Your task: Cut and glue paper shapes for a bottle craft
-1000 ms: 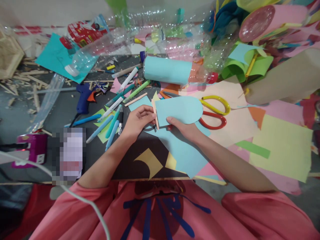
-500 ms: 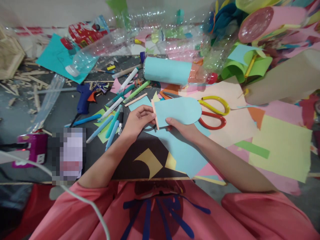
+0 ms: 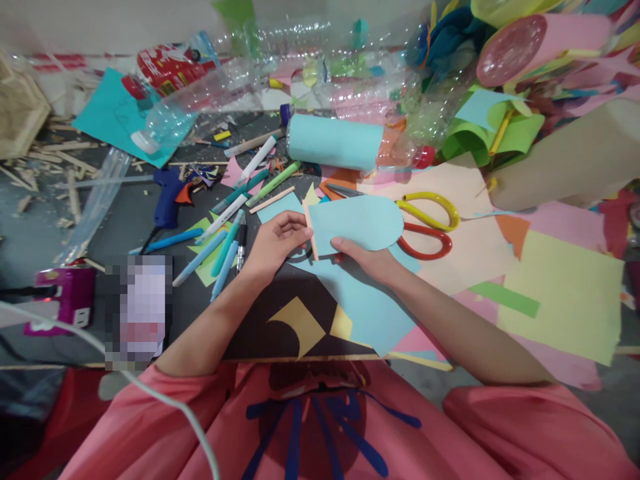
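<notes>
The rounded light-blue paper piece (image 3: 367, 217) was held above the near middle of the counter (image 3: 260, 327), its outline apparently already cut. Its straight left edge, lined by a pale strip (image 3: 309, 220), was pinched by the left hand (image 3: 275, 243); its near edge was gripped by the right hand (image 3: 367, 259). Whether the strip was fixed or still loose could not be told. Beyond, a capped bottle (image 3: 335, 141) was wrapped in light-blue paper, its contents hidden; no filling was seen in the white-capped clear bottle (image 3: 175, 112) at far left.
</notes>
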The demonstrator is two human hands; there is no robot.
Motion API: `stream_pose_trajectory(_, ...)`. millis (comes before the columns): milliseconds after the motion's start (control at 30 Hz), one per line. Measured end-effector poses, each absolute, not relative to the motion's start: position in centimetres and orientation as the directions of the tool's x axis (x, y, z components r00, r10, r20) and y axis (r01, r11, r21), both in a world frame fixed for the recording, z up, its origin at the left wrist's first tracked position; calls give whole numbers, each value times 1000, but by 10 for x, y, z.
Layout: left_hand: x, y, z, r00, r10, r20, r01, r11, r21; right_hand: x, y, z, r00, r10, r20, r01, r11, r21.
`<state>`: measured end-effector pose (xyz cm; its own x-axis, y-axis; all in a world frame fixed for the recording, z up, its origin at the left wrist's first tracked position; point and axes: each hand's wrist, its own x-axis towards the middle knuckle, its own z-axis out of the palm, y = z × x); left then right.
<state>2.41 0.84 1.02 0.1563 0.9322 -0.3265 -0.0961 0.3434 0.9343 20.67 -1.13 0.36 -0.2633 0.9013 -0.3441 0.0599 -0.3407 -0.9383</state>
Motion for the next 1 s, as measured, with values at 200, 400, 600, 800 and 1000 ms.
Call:
stream_pose_trajectory(200, 25, 8, 8, 146, 941, -305, -111, 322, 940, 208, -12, 2, -261, 899, -352, 94, -340, -936)
stream_pose_trajectory(400, 24, 7, 9, 196, 923, -331, -124, 359, 925, 208, -13, 1, -264, 897, -355, 101, -340, -935)
stream_pose_trajectory(600, 24, 7, 9, 213, 912, -351, -106, 378, 919, 207, -14, 0, -263, 892, -367, 97, -354, -930)
stream_pose_trajectory(800, 24, 8, 10, 189, 913, -362, -130, 389, 912, 208, -14, 0, -306, 897, -318, 95, -304, -948)
stream_pose_trajectory(1000, 19, 11, 9, 169, 938, -303, -107, 323, 940, 212, -10, -12, -13, 987, -162, -60, -163, -985)
